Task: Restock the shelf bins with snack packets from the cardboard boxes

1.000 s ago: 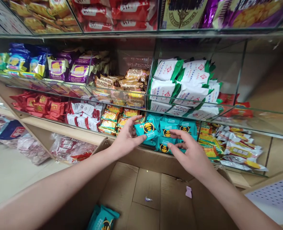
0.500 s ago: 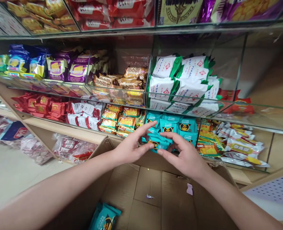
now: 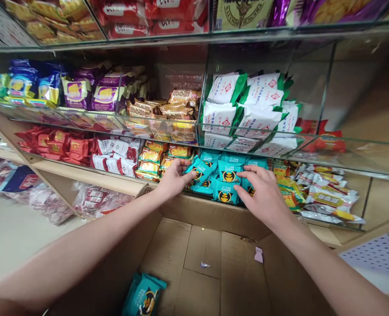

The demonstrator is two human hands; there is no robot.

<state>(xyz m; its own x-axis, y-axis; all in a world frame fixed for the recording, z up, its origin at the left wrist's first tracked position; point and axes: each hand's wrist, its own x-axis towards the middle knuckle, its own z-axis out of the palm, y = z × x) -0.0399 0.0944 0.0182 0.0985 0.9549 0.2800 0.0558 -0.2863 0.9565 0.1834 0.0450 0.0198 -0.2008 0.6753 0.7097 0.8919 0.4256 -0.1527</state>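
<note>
My left hand (image 3: pixel 174 179) grips the left edge of a tilted teal snack packet (image 3: pixel 198 170) in the lower shelf compartment. To its right, my right hand (image 3: pixel 263 193) rests with curled fingers on the stacked teal packets (image 3: pixel 229 176), touching their right side. Both hands reach over the far wall of an open cardboard box (image 3: pixel 210 215). A few more teal packets (image 3: pixel 143 296) lie in the box's near left corner.
Glass-fronted shelves hold white-and-green packets (image 3: pixel 247 114), orange-and-yellow packets (image 3: pixel 155 160), red packets (image 3: pixel 56 147) and mixed yellow packets (image 3: pixel 326 197) at the right. A small pink scrap (image 3: pixel 258 254) lies on the box floor. Bagged goods sit on the floor at left.
Both hands moved forward from above the box edge into the shelf compartment. The teal packet held between them now sits among the stacked ones, and the right hand presses on the stack.
</note>
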